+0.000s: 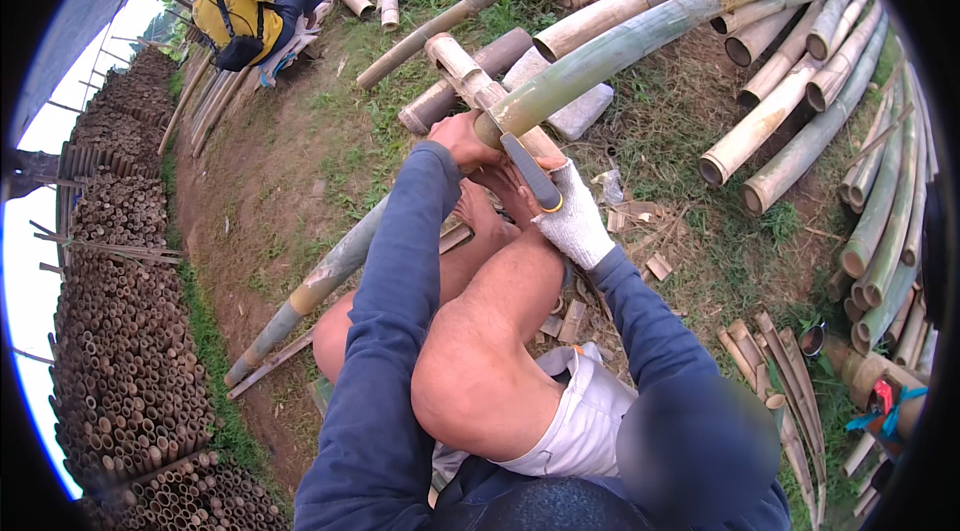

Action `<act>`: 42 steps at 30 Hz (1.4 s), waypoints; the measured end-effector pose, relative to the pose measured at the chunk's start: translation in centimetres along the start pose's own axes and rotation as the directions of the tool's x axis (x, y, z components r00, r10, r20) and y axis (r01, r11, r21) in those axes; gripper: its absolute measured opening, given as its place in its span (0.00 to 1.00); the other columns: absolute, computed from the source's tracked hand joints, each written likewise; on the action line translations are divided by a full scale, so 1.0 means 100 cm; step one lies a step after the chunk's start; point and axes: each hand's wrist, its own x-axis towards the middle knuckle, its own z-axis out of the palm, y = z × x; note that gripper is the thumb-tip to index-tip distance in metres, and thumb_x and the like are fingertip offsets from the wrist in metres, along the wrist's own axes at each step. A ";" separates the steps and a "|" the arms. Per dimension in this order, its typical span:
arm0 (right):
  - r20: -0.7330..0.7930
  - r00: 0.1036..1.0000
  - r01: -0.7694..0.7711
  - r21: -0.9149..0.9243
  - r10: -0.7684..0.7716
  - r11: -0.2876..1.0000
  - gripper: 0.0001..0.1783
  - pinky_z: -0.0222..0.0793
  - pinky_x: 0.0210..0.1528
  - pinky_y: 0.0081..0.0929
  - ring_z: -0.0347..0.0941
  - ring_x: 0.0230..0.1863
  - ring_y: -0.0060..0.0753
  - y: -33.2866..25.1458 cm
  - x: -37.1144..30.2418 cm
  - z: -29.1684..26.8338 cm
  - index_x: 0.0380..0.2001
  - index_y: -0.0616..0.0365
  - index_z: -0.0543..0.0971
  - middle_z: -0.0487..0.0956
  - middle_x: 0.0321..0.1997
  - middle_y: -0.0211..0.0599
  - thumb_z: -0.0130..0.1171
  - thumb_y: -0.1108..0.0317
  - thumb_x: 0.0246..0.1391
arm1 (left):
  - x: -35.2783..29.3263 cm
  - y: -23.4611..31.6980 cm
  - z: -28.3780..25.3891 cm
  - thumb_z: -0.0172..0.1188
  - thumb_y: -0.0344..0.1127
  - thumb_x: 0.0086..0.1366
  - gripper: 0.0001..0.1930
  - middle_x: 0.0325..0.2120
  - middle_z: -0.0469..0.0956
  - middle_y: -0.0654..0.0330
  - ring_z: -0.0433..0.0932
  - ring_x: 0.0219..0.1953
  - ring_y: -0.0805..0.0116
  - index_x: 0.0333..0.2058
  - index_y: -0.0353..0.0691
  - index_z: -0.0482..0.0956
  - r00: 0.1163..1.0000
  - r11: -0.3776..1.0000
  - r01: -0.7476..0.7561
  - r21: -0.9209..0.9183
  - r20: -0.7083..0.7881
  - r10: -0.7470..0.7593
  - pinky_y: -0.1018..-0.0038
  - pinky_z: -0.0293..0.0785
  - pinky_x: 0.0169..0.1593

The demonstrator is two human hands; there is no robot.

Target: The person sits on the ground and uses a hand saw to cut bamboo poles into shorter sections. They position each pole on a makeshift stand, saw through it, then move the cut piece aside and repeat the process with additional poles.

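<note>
A long green bamboo pole (640,36) slants down from the upper right to my hands. My left hand (460,139), bare, is closed round it at the middle. A white knitted glove covers my right hand (578,216), which is closed at the lower end of a tool with a grey, yellow-edged handle (531,173). The tool's upper end meets the pole beside my left hand; its blade is mostly hidden. Beneath the pole lies a pale bamboo piece (455,61). Another length of bamboo (320,281) emerges below my left forearm; whether it is the same pole, I cannot tell.
Cut bamboo poles (770,136) fan out at the right. A pale stone block (580,111) sits behind my hands. Bamboo scraps (572,321) litter the ground by my legs. A tall stack of bamboo (130,331) lines the left; a person in yellow (245,6) sits at the far left.
</note>
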 end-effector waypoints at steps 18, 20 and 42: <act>0.153 0.977 -0.159 0.051 0.150 0.986 0.28 0.79 0.55 0.41 0.85 0.52 0.47 0.025 -0.004 0.004 0.57 0.58 0.74 0.85 0.51 0.52 0.75 0.60 0.60 | 0.004 0.003 0.021 0.81 0.58 0.44 0.45 0.52 0.86 0.39 0.85 0.55 0.41 0.59 0.38 0.81 0.982 0.990 0.006 0.141 -0.187 0.021 0.54 0.80 0.63; 0.202 0.963 -0.190 0.048 0.177 0.981 0.34 0.78 0.59 0.41 0.83 0.55 0.48 0.023 -0.001 0.000 0.59 0.60 0.74 0.84 0.54 0.54 0.78 0.54 0.58 | 0.004 0.006 0.028 0.80 0.59 0.47 0.42 0.51 0.86 0.38 0.85 0.55 0.39 0.55 0.36 0.81 0.970 0.978 0.111 0.174 -0.232 -0.069 0.52 0.80 0.63; 0.114 0.991 0.077 -0.080 -0.068 0.994 0.26 0.77 0.50 0.40 0.82 0.46 0.45 -0.016 -0.041 -0.025 0.55 0.62 0.75 0.82 0.44 0.50 0.74 0.66 0.59 | -0.004 0.007 0.016 0.83 0.60 0.41 0.50 0.52 0.87 0.42 0.86 0.55 0.41 0.61 0.39 0.80 0.984 0.977 0.085 0.198 -0.168 -0.052 0.55 0.79 0.63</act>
